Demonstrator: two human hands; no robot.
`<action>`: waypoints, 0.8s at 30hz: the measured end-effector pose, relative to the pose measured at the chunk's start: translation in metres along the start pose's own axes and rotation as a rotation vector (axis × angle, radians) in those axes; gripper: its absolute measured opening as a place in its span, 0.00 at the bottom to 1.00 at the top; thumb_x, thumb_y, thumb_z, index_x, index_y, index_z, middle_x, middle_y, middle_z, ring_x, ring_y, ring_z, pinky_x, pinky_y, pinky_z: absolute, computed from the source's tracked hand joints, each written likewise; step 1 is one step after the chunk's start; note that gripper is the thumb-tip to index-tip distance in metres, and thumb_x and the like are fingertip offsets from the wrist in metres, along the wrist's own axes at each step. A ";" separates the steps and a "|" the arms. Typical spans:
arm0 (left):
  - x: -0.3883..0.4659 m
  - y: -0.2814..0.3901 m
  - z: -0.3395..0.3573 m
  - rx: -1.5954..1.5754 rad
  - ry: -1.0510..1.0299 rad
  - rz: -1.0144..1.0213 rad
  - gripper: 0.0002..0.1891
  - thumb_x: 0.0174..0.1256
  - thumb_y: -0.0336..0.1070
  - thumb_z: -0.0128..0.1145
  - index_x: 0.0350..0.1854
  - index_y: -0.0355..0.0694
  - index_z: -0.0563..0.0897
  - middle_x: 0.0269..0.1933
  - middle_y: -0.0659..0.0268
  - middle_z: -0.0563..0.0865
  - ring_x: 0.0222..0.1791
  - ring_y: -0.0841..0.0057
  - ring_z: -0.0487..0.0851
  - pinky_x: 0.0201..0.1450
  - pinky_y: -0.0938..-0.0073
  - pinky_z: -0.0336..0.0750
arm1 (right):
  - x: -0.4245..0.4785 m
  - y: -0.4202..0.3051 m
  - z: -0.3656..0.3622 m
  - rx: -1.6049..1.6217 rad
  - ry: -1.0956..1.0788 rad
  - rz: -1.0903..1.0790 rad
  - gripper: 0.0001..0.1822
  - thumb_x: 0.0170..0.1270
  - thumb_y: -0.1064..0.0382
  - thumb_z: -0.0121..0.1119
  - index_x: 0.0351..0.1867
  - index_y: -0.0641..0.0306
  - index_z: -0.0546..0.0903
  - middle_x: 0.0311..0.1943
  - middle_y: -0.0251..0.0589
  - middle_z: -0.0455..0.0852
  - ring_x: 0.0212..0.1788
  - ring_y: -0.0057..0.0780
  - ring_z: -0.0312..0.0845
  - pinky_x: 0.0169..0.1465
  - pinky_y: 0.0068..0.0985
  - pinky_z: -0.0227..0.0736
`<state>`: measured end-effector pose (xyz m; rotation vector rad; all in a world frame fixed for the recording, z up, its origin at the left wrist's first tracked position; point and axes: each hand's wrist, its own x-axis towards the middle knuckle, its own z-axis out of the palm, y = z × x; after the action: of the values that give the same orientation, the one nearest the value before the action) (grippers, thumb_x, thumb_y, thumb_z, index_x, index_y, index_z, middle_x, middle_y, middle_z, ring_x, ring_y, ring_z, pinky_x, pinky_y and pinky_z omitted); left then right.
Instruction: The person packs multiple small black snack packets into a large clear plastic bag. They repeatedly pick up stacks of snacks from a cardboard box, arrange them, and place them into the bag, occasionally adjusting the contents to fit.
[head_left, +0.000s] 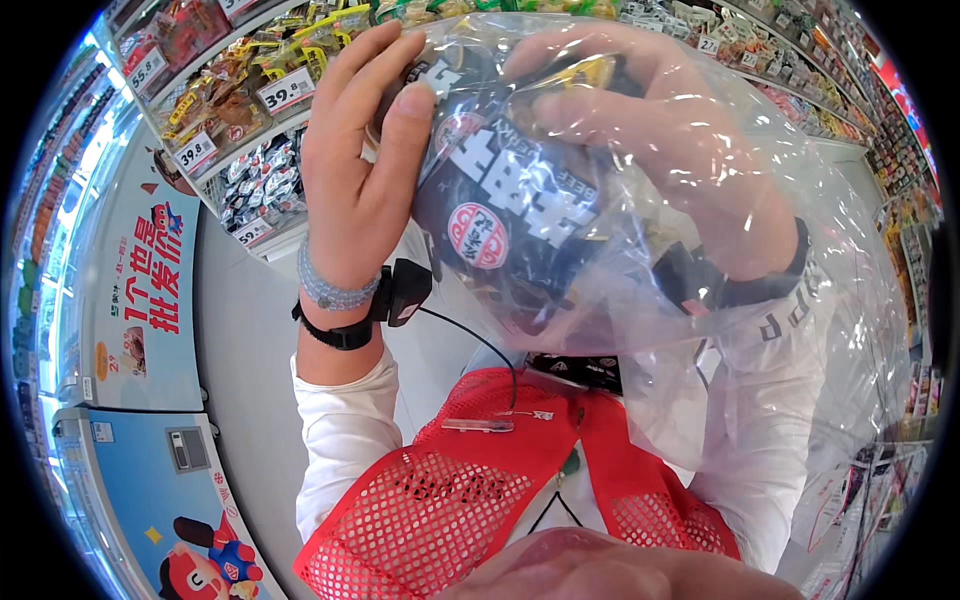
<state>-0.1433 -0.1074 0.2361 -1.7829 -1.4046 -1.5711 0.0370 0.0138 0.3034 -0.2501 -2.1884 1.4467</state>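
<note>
A large clear plastic bag (847, 300) is held up before my chest, with several dark beef jerky packets (517, 195) showing through its film. My left hand (360, 150) holds the bag's left side from outside, its thumb lying along the edge of the packets. Inside the bag is my right hand (652, 127), seen through the shiny film. Its thumb and fingers curl over the upper part of the packets. Glare and folds hide where some of its fingertips touch.
Snack shelves (277, 124) with price tags stand ahead, and more shelves (795, 67) curve off to the right. Chest freezers (142, 300) line the left side of the pale floor (247, 360). A black device (409, 292) with a cable (487, 341) is strapped to my left wrist.
</note>
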 end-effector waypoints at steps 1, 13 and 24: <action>-0.010 -0.003 -0.008 -0.012 0.011 0.006 0.22 0.65 0.42 0.59 0.57 0.34 0.79 0.63 0.50 0.74 0.61 0.57 0.74 0.61 0.65 0.68 | 0.009 0.006 0.009 0.010 -0.022 -0.010 0.18 0.51 0.62 0.68 0.44 0.65 0.83 0.36 0.38 0.84 0.38 0.22 0.79 0.44 0.19 0.74; -0.185 -0.040 0.023 0.258 -0.024 -0.314 0.12 0.61 0.36 0.63 0.43 0.36 0.84 0.49 0.58 0.84 0.52 0.58 0.80 0.53 0.65 0.73 | 0.027 0.240 0.146 -0.157 -0.076 -0.055 0.18 0.52 0.61 0.65 0.45 0.66 0.83 0.36 0.53 0.86 0.39 0.39 0.85 0.43 0.31 0.77; -0.309 -0.087 0.034 -0.028 0.168 -1.009 0.11 0.71 0.35 0.54 0.44 0.33 0.84 0.44 0.61 0.86 0.45 0.72 0.81 0.51 0.72 0.73 | -0.014 0.266 0.119 -0.152 -0.172 0.278 0.11 0.61 0.61 0.61 0.39 0.66 0.84 0.30 0.39 0.86 0.33 0.27 0.80 0.39 0.24 0.73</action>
<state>-0.1608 -0.1733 -0.0791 -0.8879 -2.3701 -2.0984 -0.0424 0.0235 0.0226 -0.5176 -2.4868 1.4938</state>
